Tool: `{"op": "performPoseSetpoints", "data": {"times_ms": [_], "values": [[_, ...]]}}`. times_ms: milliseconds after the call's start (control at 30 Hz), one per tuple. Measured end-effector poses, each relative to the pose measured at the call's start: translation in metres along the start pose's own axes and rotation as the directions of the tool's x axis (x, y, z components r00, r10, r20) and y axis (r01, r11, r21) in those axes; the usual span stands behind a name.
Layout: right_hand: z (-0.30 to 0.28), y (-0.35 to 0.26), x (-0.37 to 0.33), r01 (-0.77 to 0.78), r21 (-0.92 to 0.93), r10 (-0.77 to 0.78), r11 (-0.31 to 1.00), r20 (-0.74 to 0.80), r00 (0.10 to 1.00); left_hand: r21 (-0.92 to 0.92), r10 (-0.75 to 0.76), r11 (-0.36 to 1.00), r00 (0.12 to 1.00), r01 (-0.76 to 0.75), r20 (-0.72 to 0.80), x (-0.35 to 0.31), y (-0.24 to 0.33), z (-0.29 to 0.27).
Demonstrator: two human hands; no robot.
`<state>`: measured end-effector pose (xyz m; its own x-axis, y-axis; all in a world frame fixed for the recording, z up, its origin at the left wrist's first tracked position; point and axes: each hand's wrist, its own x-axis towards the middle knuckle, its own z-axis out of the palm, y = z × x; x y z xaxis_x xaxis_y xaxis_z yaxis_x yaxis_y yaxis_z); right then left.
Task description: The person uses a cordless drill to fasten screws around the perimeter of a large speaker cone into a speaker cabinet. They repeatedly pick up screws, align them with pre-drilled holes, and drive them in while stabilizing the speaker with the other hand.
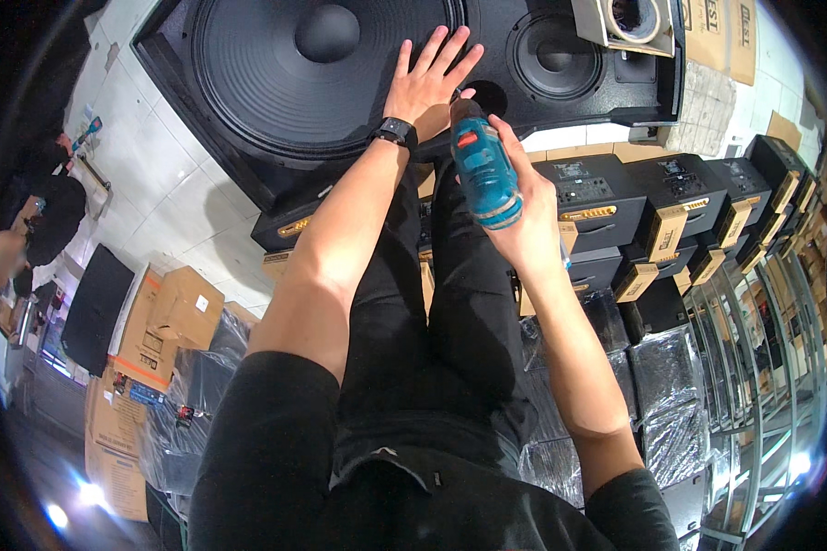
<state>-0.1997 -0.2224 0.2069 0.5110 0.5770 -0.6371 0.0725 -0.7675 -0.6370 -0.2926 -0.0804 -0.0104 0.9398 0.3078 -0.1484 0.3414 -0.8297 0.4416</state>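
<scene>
A large black speaker cabinet [487, 37] lies face up in front of me, with a big woofer [248, 83] on the left and a smaller round driver [555, 57] on the right. My left hand [424, 92] rests on the woofer's right rim, fingers spread, holding nothing. My right hand [528, 197] is wrapped round a teal cordless drill [487, 170]. The drill's dark chuck points away from me at the panel beside my left thumb, near a round port hole [484, 99]. Whether its bit touches a screw is hidden.
A cardboard box with a tape roll [636, 20] sits on the cabinet's far right. Several black amplifier boxes [590, 188] stand in rows at right, near metal racks [753, 367]. Cartons [184, 308] and plastic-wrapped goods are at lower left. Another person [55, 220] is at far left.
</scene>
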Motion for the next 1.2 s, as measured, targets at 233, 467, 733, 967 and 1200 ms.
{"op": "performPoseSetpoints", "data": {"times_ms": [233, 467, 733, 967, 1200], "values": [[-0.001, -0.007, 0.001, 0.053, -0.042, -0.053, 0.998, 0.012, 0.999, 0.178, 0.024, 0.984, 0.995, -0.007, -0.093, 0.004, 0.000, 0.004], [0.002, -0.010, 0.003, 0.036, -0.074, -0.034, 0.997, 0.025, 0.999, 0.170, 0.033, 0.985, 0.996, -0.018, -0.086, 0.003, -0.003, 0.006], [0.008, -0.007, 0.001, 0.120, -0.116, -0.124, 0.986, -0.036, 0.992, 0.126, 0.046, 0.991, 0.995, -0.035, -0.088, 0.003, -0.008, 0.012], [0.008, -0.005, 0.002, 0.098, -0.078, -0.102, 0.992, -0.047, 0.994, 0.113, 0.055, 0.993, 0.988, -0.038, -0.148, 0.003, -0.007, 0.013], [-0.001, -0.012, 0.005, 0.005, -0.069, -0.004, 0.998, 0.014, 1.000, 0.120, 0.049, 0.992, 0.989, -0.032, -0.143, 0.003, -0.006, 0.011]]}}
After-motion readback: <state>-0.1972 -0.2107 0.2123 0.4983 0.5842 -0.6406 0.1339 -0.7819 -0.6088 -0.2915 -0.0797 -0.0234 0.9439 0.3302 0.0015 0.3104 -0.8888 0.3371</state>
